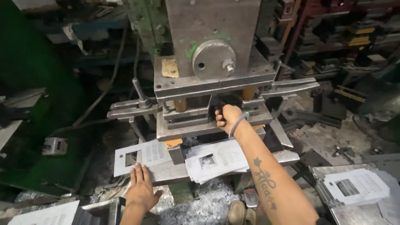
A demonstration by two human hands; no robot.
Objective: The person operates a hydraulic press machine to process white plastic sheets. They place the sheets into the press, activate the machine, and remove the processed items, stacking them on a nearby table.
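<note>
Two bare hands at a power press. Near edge: metal punch scrap [208, 206] piled on the floor below the bed, a shoe toe [236, 212] just beside it.

Left hand [141, 189] lies flat, palm down, fingers straight and slightly apart, on the front lip of the press bed [166, 171]. Fingertips touch the lower edge of a single punched sheet-metal plate [141, 156] with one rectangular window and a grid of small perforations. The plate lies flat on the bed, left of centre.

Just right of that, a fanned stack of punched plates [216, 160] of the same pattern, also on the bed, partly under the right forearm. Another stack of plates [354, 187] sits well apart at lower right, on a separate surface.

Right hand [227, 118], steel bangle [237, 124] on the wrist, reaches into the die gap [196, 112] between the upper and lower die plates. Fingers are curled together on something dark inside the gap; can't tell what it is.

Above: grey press ram block [212, 37] with a round disc and bolt on its face. Behind, racks of dark tooling [354, 37], blurred.
</note>
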